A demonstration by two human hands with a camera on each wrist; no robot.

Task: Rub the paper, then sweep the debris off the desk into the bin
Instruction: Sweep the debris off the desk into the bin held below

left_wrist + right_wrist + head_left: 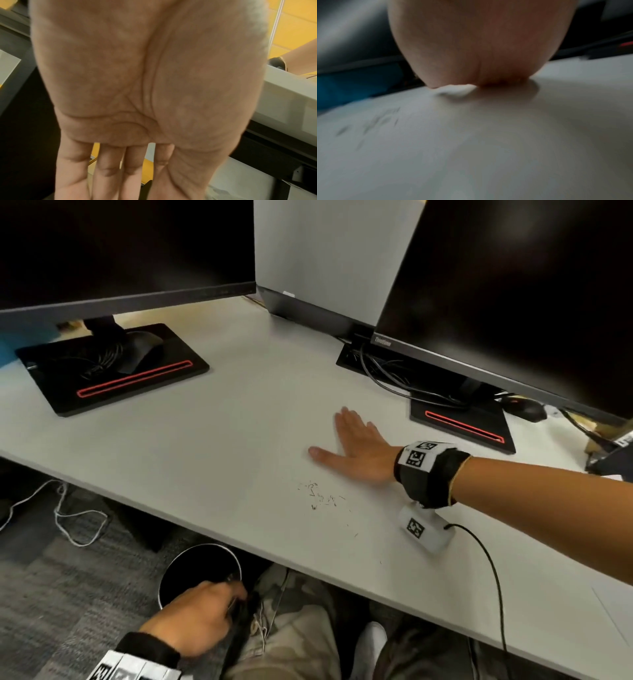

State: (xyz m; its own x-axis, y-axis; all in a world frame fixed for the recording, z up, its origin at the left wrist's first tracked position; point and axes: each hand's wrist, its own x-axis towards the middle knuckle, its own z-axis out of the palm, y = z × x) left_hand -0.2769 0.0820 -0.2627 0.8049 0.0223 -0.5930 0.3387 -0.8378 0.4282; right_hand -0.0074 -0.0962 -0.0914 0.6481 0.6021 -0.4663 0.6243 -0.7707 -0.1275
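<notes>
**Hands set for the sweep: right flat on the desk, left at the bin**

Both my hands are in position. My right hand [356,448] lies flat, palm down, on the grey desk [239,419], right of centre in the head view, with fingers straight and thumb spread toward the left. It holds nothing. In the right wrist view the heel of that hand [479,44] presses the desk surface.

Just below the thumb, toward the near edge of the desk, sits the debris [320,496]: a small scatter of dark specks and thin shavings, with a few strays trailing off toward the lower right. My hand is beside the debris, not on it.

My left hand [198,614] is under the desk edge, at the lower left of the frame, fingers curled at the rim of the round black bin [200,573]. Blur keeps me from telling just how the fingers sit on the rim. The left wrist view shows mostly my palm [145,81].

No paper is visible anywhere, so I judge the rubbing finished. What remains is the sweep itself: the debris is all still on the desk, and the bin sits below the edge, left of the pile.
</notes>
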